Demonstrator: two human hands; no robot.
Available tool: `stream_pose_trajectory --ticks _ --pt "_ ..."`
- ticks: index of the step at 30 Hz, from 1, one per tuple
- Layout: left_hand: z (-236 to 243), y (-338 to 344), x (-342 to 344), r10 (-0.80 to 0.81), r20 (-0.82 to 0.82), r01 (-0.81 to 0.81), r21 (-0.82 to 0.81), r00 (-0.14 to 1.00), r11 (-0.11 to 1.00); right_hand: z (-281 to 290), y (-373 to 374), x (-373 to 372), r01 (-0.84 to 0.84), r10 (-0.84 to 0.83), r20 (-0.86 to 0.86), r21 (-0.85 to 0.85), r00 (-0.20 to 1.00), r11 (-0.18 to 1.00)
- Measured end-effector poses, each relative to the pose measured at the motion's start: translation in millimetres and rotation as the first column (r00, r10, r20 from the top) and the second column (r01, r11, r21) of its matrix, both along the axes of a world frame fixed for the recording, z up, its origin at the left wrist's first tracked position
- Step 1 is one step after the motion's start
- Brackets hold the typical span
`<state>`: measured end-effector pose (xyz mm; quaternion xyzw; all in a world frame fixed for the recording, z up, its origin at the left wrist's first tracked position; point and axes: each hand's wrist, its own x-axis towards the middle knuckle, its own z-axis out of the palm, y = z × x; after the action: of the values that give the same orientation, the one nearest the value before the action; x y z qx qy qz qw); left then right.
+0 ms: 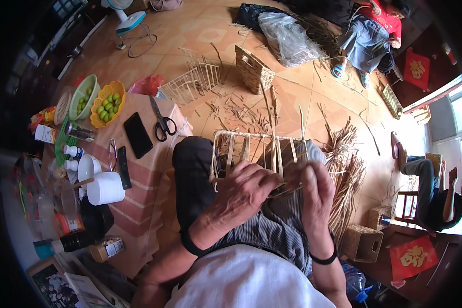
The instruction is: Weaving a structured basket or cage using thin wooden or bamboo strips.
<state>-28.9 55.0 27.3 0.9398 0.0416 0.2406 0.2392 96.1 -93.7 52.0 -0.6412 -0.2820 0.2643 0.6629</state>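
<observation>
A basket frame (230, 134) rests across my lap, its rectangular rim wound with pale dried strands. Long plant strands (273, 110) stand up from it and stretch across its opening. My left hand (244, 190) is closed at the frame's near side, thumb and fingers pinching the strands and the frame there. Just to its right, my right hand (317, 192) has its fingers bent together, partly smeared by motion. What lies between the right fingertips is hidden. A bundle of loose dried strands (346, 177) lies beside my right knee.
On the left table (138, 187) lie scissors (164, 126), a black phone (138, 135), a yellow fruit bowl (98, 105) and white cups (106, 188). A woven basket (254, 69) and wire frames (192, 82) stand on the floor among scraps. Two other people (369, 41) sit at the right.
</observation>
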Motion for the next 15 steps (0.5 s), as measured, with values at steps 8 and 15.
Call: stream_pose_trajectory --ticks 8,15 --pt "9 -2 8 -0.080 -0.073 0.058 -0.264 0.994 0.963 -45 -33 -42 0.067 0.035 0.406 -0.235 0.913 0.970" --pt "23 1 13 -0.067 -0.296 -0.042 -0.348 0.953 0.937 -57 -19 -41 0.215 0.004 0.629 -0.272 0.777 0.938"
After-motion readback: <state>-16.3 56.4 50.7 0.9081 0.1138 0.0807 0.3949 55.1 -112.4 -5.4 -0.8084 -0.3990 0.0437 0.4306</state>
